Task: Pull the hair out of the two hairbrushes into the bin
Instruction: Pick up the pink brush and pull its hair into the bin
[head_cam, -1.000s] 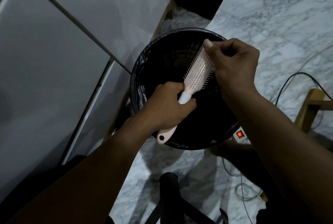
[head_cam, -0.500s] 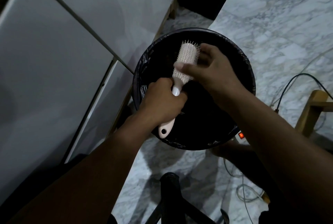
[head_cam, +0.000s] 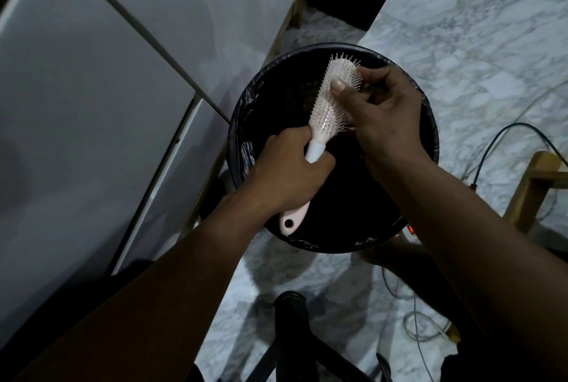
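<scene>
A pale pink hairbrush (head_cam: 326, 108) with white bristles is held over the round black bin (head_cam: 246, 123), which is lined with a black bag. My left hand (head_cam: 285, 175) grips the brush's handle, whose end with a hole sticks out below the fist. My right hand (head_cam: 384, 117) rests on the bristles near the head's tip, thumb across them and fingers curled behind. I cannot make out any hair between the fingers. Only one brush is in view.
White cabinet panels (head_cam: 92, 105) stand to the left of the bin. The floor is marbled tile (head_cam: 476, 28). Cables (head_cam: 491, 148), a power strip with a red light (head_cam: 410, 230) and a wooden frame (head_cam: 531, 185) lie to the right. A black chair base (head_cam: 290, 335) is below.
The brush head has tilted and turned as my left hand rotated it. My right hand slid down to the base of the bristles, then back up toward the tip.
</scene>
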